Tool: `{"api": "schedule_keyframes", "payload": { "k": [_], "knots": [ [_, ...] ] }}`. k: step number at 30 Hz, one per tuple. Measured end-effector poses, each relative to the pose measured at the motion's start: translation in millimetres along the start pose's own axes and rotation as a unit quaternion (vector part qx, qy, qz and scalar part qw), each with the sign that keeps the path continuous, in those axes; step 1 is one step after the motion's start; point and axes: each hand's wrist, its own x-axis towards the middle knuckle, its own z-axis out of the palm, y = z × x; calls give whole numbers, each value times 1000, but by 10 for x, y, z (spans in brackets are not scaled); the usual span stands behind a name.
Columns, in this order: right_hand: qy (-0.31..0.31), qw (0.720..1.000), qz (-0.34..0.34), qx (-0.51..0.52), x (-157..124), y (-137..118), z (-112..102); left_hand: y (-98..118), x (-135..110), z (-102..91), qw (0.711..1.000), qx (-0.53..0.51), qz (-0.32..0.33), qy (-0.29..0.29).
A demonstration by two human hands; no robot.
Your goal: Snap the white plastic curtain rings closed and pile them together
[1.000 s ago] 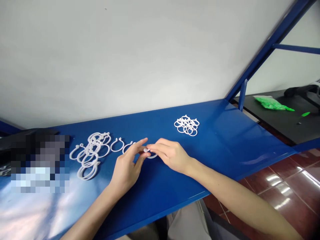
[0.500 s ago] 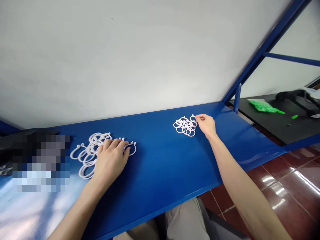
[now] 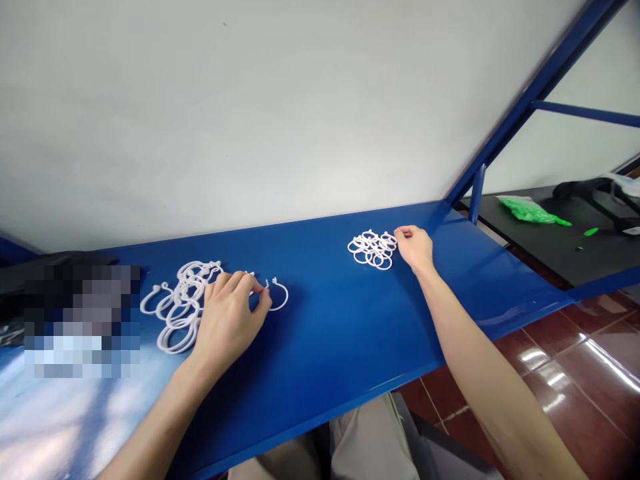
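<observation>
On the blue table, a loose heap of white shower curtain rings (image 3: 181,313) lies at the left, each ring open with small knobs at its ends. My left hand (image 3: 231,313) rests over the heap's right side, hiding part of it. Between its thumb and forefinger it pinches a single curtain ring (image 3: 287,293) that sticks out to the right. Farther right is a smaller, flatter cluster of the same rings (image 3: 373,250). My right hand (image 3: 415,248) is at this cluster's right edge, its fingertips pressed together beside the outermost ring; whether they grip it is hidden.
A white wall (image 3: 300,113) stands behind the blue table (image 3: 320,333). Dark bags (image 3: 60,273) lie at the far left. Blue frame bars (image 3: 530,100) rise at the right. Beyond them, a black table (image 3: 540,253) bears a bag of green pieces (image 3: 530,211).
My left hand has shifted slightly right, and the ring at its fingertips has moved right with it. My right hand's fingertips have drawn slightly right, and the ring beside them now lies against the cluster.
</observation>
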Motion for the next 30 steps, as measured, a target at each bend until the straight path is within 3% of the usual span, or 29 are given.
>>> {"api": "schedule_keyframes", "payload": {
  "k": [3, 5, 7, 10, 13, 17, 22, 26, 30],
  "knots": [
    [96, 992, -77, 37, -165, -198, -50, 99, 10, -5, 999, -47, 13, 12],
    [98, 978, -159, 96, -410, -422, -57, 171, 11, -1, 997, -71, 14, 17],
    [-6, 958, -222, 180, -745, -673, -30, 239, 10, -1, 996, -90, 12, 23],
    [-253, 891, -247, 286, -1254, -969, 64, 323, 7, -17, 994, -104, -9, 35],
    [-352, 852, -248, 298, -1559, -1068, 176, 373, 1, -24, 991, -126, -42, 32],
    [-341, 854, -267, 289, -1621, -1028, 245, 395, -16, 31, 977, -201, -74, -22],
    [-262, 869, -347, 237, -1614, -999, 258, 426, -30, 71, 953, -273, -89, -93],
    [-202, 857, -438, 182, -1678, -974, 277, 455, -63, 73, 955, -260, -93, -109],
    [-179, 838, -498, 130, -1731, -931, 259, 454, -141, 130, 965, -228, -74, -105]
  ]
}}
